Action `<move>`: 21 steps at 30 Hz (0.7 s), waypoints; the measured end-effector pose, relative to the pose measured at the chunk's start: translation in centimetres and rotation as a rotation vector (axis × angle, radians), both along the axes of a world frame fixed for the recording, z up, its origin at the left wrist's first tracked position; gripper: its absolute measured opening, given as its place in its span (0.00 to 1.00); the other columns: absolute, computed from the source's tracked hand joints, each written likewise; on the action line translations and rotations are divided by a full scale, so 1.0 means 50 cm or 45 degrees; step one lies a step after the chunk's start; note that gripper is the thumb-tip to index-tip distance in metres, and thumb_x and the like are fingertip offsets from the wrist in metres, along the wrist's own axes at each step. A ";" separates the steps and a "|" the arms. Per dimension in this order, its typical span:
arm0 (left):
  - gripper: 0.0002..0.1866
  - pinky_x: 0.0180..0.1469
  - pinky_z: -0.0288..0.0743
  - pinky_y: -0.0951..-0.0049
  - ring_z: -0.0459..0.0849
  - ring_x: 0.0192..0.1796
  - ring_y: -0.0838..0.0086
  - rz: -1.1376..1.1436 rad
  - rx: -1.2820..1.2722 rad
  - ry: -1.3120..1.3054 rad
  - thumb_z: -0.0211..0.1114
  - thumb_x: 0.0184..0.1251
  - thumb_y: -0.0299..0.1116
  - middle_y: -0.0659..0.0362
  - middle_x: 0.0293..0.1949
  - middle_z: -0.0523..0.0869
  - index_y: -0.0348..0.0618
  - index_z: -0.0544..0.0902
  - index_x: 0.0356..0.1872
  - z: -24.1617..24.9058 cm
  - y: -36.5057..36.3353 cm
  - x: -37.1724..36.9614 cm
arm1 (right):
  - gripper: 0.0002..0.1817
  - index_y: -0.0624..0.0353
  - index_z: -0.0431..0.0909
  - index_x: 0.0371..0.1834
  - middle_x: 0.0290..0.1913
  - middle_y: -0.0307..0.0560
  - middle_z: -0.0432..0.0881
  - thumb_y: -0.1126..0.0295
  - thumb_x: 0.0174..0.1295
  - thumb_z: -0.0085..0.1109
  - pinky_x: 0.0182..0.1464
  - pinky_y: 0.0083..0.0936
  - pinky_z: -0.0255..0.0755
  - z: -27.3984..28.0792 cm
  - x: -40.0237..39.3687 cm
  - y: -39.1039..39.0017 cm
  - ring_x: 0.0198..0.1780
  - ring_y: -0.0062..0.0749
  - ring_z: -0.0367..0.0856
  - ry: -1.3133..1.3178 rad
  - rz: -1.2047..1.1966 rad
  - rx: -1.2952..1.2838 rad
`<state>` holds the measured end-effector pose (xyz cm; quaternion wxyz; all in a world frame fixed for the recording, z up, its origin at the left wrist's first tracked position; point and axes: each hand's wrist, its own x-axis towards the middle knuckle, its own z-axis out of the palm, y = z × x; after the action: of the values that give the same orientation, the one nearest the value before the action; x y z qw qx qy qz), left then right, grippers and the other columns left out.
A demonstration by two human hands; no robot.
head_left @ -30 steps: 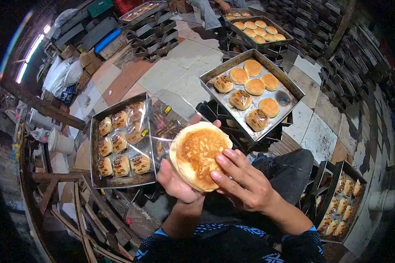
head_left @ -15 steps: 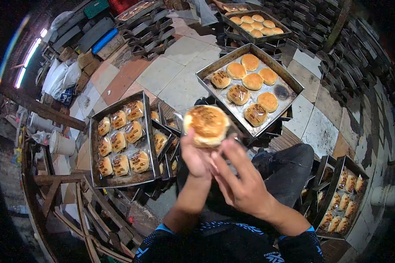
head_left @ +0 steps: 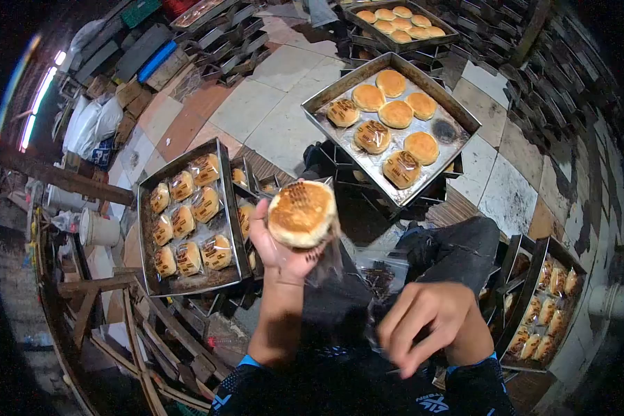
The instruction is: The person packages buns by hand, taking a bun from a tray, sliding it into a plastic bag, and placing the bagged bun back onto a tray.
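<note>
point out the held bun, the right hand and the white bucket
Held bun (head_left: 301, 213): head view, middle of its browned face.
Right hand (head_left: 430, 315): head view, back of the hand.
White bucket (head_left: 99, 229): head view, its outer side wall.

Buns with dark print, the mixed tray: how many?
3: far bun, middle bun, near bun, along the near-left side of the tray; none look hidden.
</note>
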<state>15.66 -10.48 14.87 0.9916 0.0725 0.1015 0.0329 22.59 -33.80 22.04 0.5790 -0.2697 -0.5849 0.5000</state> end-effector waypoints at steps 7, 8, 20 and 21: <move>0.40 0.53 0.82 0.41 0.79 0.58 0.38 -0.067 0.082 0.239 0.49 0.61 0.54 0.34 0.61 0.74 0.29 0.67 0.66 -0.059 -0.062 -0.050 | 0.14 0.59 0.85 0.40 0.39 0.47 0.85 0.70 0.49 0.73 0.53 0.41 0.74 -0.085 -0.030 0.052 0.45 0.46 0.82 -0.724 -1.797 -0.057; 0.39 0.62 0.75 0.50 0.76 0.62 0.48 0.212 1.192 0.026 0.52 0.62 0.50 0.38 0.62 0.73 0.30 0.63 0.68 -0.095 -0.086 -0.081 | 0.12 0.59 0.86 0.35 0.37 0.45 0.84 0.72 0.47 0.75 0.51 0.40 0.74 -0.080 -0.031 0.051 0.40 0.41 0.81 -0.977 -1.868 0.120; 0.06 0.41 0.80 0.68 0.85 0.38 0.62 1.243 2.219 0.102 0.63 0.68 0.25 0.49 0.36 0.85 0.33 0.85 0.34 -0.003 -0.029 -0.107 | 0.05 0.65 0.86 0.35 0.37 0.49 0.82 0.77 0.56 0.69 0.38 0.24 0.76 -0.028 -0.026 0.059 0.36 0.33 0.81 -0.664 -1.918 -0.112; 0.06 0.41 0.80 0.68 0.85 0.38 0.62 1.244 2.217 0.110 0.63 0.68 0.25 0.49 0.36 0.85 0.33 0.85 0.34 -0.007 -0.007 -0.095 | 0.06 0.64 0.86 0.35 0.37 0.49 0.81 0.78 0.54 0.70 0.38 0.25 0.76 -0.033 -0.023 0.067 0.36 0.36 0.82 -0.854 -2.009 0.051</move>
<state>10.91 -10.85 14.55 0.4662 0.7254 0.0966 0.4971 21.46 -30.47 20.37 0.5584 -0.7210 -0.3753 -0.1658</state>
